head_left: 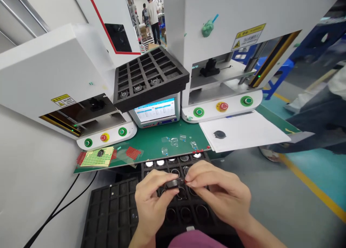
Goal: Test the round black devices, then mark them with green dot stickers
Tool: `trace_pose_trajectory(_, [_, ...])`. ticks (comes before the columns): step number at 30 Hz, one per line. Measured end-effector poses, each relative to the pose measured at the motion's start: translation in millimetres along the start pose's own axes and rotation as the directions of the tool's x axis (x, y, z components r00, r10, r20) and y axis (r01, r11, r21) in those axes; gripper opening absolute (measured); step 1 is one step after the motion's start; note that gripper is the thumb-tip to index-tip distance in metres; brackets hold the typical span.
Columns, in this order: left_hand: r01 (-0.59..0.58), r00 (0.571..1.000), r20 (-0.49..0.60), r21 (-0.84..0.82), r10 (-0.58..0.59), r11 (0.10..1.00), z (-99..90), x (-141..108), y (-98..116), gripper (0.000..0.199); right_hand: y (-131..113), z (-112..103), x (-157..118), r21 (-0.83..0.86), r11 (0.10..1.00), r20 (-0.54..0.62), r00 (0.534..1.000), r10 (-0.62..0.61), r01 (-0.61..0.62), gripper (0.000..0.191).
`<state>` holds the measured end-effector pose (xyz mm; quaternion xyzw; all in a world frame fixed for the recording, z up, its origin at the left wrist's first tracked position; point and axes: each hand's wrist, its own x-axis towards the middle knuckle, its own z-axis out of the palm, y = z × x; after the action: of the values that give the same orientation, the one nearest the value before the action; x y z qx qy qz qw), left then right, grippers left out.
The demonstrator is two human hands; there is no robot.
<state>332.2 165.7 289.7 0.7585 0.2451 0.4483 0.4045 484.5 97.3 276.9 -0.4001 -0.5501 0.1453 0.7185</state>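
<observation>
My left hand point(154, 201) grips a small dark watch case point(172, 184) between thumb and fingers, tilted on its edge. Close to its right side, my right hand point(218, 192) has thumb and forefinger pinched on a tiny red piece point(186, 182), too small to make out fully. Both hands are above a black foam tray point(177, 204) whose pockets hold several round watch cases, some with shiny faces. The hands cover part of that tray.
Another black tray point(108, 212) lies at left. A tray with watch parts point(151, 93) rests above a screen point(155, 111), between two presses with buttons. The green bench holds clear film scraps point(174, 142), red stickers point(133, 153), a green-dotted sheet point(93, 158) and white paper point(243, 132) with a dark disc point(220, 134). A person stands at right.
</observation>
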Motion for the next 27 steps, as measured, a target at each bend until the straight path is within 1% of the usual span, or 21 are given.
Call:
trace_pose_trajectory(3, [-0.044,0.998,0.049,0.027,0.043,0.999,-4.9,0.6,0.1,0.019,-3.5,-2.7,0.3,-0.026,1.000,0.034,0.999,-0.010,0.011,0.027])
trace_pose_trajectory(6, [-0.090,0.992,0.097,0.042,0.085,0.995,-8.9,3.3,2.1,0.022,-5.8,-5.8,1.2,-0.042,0.999,0.083,0.997,0.010,-0.007,0.027])
trace_pose_trajectory(11, [-0.131,0.981,0.146,0.018,0.127,0.991,-9.6,7.9,4.5,0.020,-8.0,-14.6,8.2,-0.025,0.999,0.255,0.966,0.038,-0.033,0.022])
trace_pose_trajectory(13, [-0.135,0.980,0.146,-0.003,0.134,0.991,-8.4,6.9,3.6,0.018,-8.0,-16.3,10.6,-0.019,1.000,0.290,0.957,0.029,-0.025,0.021])
trace_pose_trajectory(16, [-0.121,0.984,0.131,-0.018,0.122,0.993,-7.1,3.3,0.8,0.018,-5.6,-14.2,9.5,-0.010,1.000,0.269,0.963,0.019,-0.017,0.023])
trace_pose_trajectory(19, [-0.114,0.987,0.110,-0.025,0.116,0.993,-7.3,0.6,-2.3,0.021,-0.9,-8.2,2.5,0.008,1.000,0.164,0.986,0.024,-0.025,0.024])
trace_pose_trajectory(21, [-0.119,0.987,0.101,-0.027,0.121,0.993,-7.8,0.1,-4.3,0.022,1.7,-4.1,-3.1,-0.003,1.000,0.092,0.996,0.016,-0.016,0.032])
trace_pose_trajectory(23, [-0.125,0.988,0.091,-0.024,0.127,0.992,-8.3,-0.1,-6.5,0.021,3.0,-1.0,-7.6,-0.032,0.999,0.056,0.998,-0.013,0.015,0.038])
trace_pose_trajectory(27, [-0.128,0.989,0.071,-0.003,0.128,0.992,-8.2,-0.9,-10.8,0.019,3.8,1.9,-10.1,-0.071,0.996,0.013,0.998,-0.060,0.060,0.034])
